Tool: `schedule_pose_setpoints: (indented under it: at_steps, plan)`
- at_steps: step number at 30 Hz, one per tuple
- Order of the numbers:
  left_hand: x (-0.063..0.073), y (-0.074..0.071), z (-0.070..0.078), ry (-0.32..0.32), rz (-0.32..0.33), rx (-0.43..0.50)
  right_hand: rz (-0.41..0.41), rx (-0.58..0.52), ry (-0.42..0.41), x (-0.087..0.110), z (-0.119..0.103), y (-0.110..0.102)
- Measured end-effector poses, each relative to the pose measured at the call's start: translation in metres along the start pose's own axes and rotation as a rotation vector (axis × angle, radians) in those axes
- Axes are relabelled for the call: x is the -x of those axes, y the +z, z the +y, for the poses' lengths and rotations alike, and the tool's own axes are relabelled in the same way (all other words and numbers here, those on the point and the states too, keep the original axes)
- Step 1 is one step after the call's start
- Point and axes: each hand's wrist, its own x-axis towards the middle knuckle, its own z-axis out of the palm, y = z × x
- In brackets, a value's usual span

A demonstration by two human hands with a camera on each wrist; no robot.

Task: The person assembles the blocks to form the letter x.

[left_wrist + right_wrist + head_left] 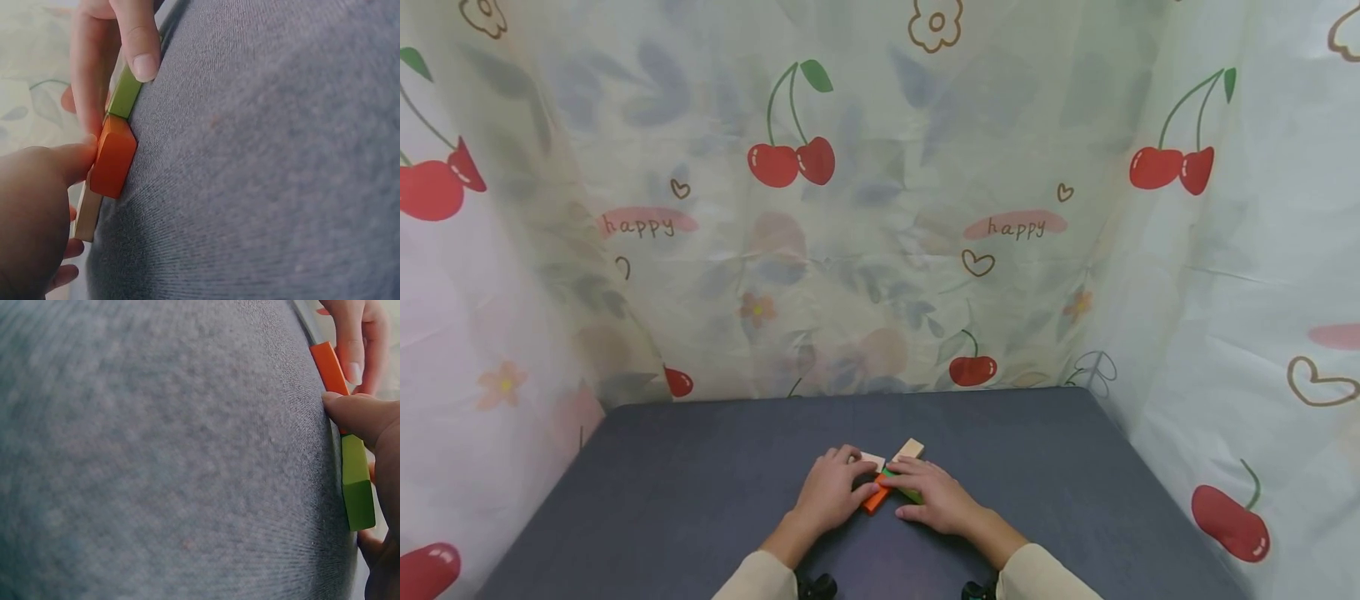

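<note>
Several small rectangular blocks lie in a cross shape on the table: an orange one (874,502) at front left, a green one (913,496) at front right, a pale one (874,461) at back left and a wood-coloured one (911,448) at back right. My left hand (829,493) rests with loosely extended fingers at the pale block, its thumb at the side of the orange block (114,159). Spread over the green block (356,484) is my right hand (942,497), its index fingertip by the blocks' meeting point. The palms partly hide the blocks.
A dark grey cloth-covered table (700,483) lies under the hands. Behind it and along both sides hangs a pale curtain (865,250) printed with cherries, hearts and flowers.
</note>
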Motion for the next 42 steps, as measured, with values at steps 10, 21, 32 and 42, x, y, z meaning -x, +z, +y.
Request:
schedule_pose_setpoints:
  at_steps: [10, 21, 32, 42]
  plan:
    - [-0.0012, -0.0028, -0.0017, 0.042, -0.033, 0.034, -0.002, -0.002, 0.002, -0.0001, 0.0015, 0.0012]
    - [-0.0032, -0.0038, -0.0027, 0.049, -0.073, 0.066, 0.000, 0.016, 0.006, -0.0010, 0.0016, 0.0015]
    - [-0.0031, -0.0002, -0.0047, 0.053, -0.083, 0.074, 0.004, 0.006, 0.002, -0.0001, 0.0021, 0.0028]
    - [-0.0032, 0.0018, -0.0068, 0.058, -0.083, 0.081, 0.012, -0.008, 0.003, -0.0003, 0.0012, 0.0026]
